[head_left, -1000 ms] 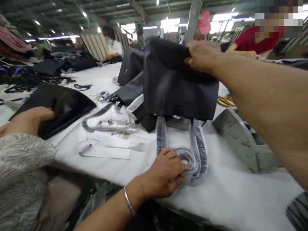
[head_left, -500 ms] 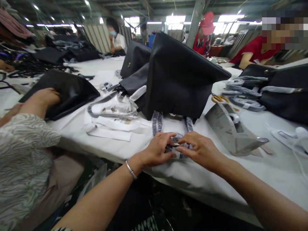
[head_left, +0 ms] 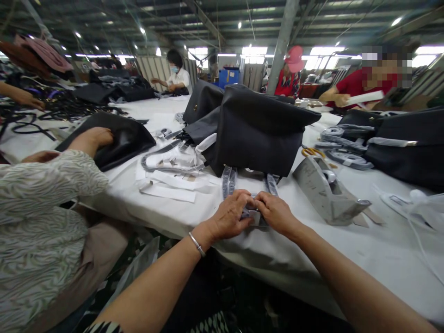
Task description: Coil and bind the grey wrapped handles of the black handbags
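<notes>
White bench (head_left: 385, 263), black bag (head_left: 260, 134) at centre.
At lower centre, strap (head_left: 229, 182) is held by left hand (head_left: 231, 213); what is grasped by right hand (head_left: 277, 214) cannot be told.

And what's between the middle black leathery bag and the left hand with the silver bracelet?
The head view shows a dark, plastic-wrapped strap on the white cloth there.
</notes>
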Demonstrator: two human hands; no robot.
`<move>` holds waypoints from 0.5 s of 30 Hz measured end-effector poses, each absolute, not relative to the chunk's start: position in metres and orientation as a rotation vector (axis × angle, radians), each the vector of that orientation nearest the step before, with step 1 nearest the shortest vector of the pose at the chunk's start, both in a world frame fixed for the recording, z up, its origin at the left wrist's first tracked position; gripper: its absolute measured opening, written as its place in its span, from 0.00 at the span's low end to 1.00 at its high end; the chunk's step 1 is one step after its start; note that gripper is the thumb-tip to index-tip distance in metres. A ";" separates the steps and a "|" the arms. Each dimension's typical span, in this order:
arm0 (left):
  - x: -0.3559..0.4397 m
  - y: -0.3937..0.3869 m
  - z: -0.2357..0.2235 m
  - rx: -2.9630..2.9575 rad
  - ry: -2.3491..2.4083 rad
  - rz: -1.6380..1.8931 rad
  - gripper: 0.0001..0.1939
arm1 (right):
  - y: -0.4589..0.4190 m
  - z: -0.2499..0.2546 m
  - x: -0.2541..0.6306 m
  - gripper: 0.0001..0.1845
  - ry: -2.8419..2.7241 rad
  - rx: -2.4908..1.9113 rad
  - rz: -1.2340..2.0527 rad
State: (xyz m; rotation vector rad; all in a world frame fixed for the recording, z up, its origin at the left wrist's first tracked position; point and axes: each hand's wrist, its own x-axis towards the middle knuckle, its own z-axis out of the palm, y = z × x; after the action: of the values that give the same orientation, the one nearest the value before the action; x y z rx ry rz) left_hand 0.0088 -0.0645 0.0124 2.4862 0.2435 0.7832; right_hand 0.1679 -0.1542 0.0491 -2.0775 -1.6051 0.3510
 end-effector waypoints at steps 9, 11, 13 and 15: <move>0.003 -0.071 0.019 2.613 0.312 0.628 0.14 | -0.153 0.044 0.179 0.10 -1.607 -2.001 0.388; 0.004 -0.072 0.018 2.628 0.328 0.638 0.12 | -0.153 0.040 0.178 0.10 -1.600 -1.961 0.381; 0.004 -0.072 0.017 2.623 0.342 0.673 0.10 | -0.154 0.036 0.177 0.10 -1.591 -1.921 0.367; 0.004 -0.071 0.016 2.603 0.348 0.697 0.09 | -0.156 0.033 0.175 0.10 -1.576 -1.873 0.355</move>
State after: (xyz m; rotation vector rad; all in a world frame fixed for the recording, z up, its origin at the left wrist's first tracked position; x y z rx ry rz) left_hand 0.0044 -0.0713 0.0160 2.6034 0.3484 0.6974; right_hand 0.1754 -0.1559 0.0328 -1.8732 -1.5762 0.3553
